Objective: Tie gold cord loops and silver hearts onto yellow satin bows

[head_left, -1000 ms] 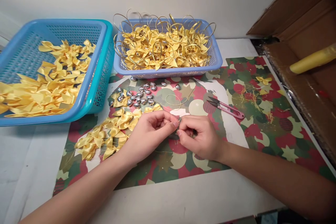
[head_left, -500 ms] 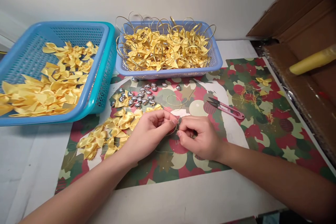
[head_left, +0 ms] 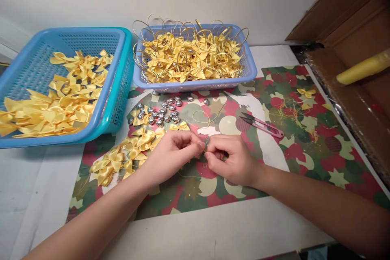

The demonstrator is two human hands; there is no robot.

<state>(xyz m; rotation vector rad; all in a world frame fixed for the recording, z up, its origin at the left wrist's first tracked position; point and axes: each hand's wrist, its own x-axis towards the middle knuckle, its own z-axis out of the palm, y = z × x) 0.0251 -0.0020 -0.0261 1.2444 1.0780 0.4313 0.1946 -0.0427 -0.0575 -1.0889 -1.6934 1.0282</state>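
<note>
My left hand (head_left: pixel 179 148) pinches a thin gold cord, thumb against curled fingers, over the patterned sheet. Close to its fingertips, my right hand (head_left: pixel 230 156) is closed on the same cord. The cord (head_left: pixel 201 118) loops on the sheet just beyond both hands. Left of my left hand lie several yellow bows (head_left: pixel 112 160), partly covered by my forearm. Silver bells (head_left: pixel 163 111) are scattered behind them. Pink-handled thread snips (head_left: pixel 263 125) rest to the right, behind my right hand.
A blue basket (head_left: pixel 117 57) of yellow bows stands at the left. Behind the bells is another basket (head_left: pixel 251 67), filled with bows and gold loops. Thread scraps (head_left: pixel 289 111) lie at the right, near a cardboard box (head_left: pixel 335 101) holding a yellow roll (head_left: pixel 362 69).
The fingertips of my left hand have shifted very slightly at the cord. Both hands stay close together, and the view has moved a little.
</note>
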